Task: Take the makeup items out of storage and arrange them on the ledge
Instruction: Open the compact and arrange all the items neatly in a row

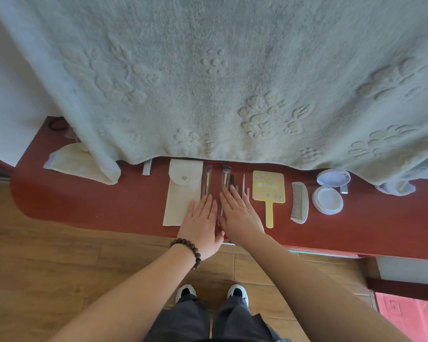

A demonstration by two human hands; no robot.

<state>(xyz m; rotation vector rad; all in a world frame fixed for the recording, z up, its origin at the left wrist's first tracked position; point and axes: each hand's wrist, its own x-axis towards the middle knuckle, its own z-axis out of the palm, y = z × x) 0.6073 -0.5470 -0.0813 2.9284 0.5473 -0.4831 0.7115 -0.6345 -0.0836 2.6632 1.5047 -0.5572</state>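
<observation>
Both hands — left hand (201,219) and right hand (240,213) — are lying flat, fingers straight, lining up the brushes (224,180) mid-frame on the red ledge (97,198); judging next: evening their spacing beside the pouch (181,191).

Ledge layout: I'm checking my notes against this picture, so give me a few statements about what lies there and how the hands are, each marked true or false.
1. Both hands lie flat with straight fingers, the left hand beside the right hand. True.
2. The yellow hand mirror lies left of the cloth pouch. False: it lies right of the pouch, past the brushes.
3. The comb lies between the mirror and the compact. True.
4. The compact is closed. False: its lid is open.
</observation>
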